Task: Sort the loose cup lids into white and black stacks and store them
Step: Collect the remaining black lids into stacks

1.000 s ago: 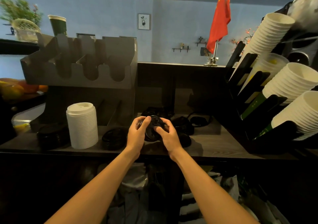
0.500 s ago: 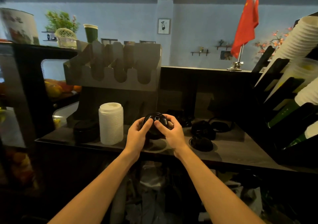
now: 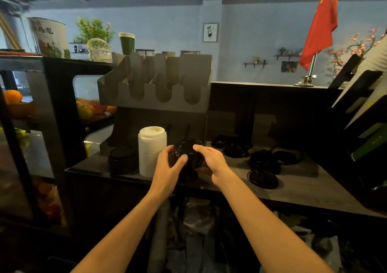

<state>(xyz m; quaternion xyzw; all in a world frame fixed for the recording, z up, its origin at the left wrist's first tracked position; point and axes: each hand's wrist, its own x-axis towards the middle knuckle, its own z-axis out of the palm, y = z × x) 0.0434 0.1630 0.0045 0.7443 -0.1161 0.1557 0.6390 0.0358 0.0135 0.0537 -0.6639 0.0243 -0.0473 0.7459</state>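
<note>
Two bare forearms enter from the lower edge of the frame, ending in the left hand and right hand at centre; no sleeves, gloves, rings, watch or wristbands are worn on either

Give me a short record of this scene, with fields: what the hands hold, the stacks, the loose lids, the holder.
held: stack of black lids, gripped by left hand and right hand
white stack: white lids, upright on counter, left of the hands
black stack: second black stack, left of the white one
loose lids: black lids on the counter, right of the hands
holder: slotted grey organizer, slots look empty
</note>
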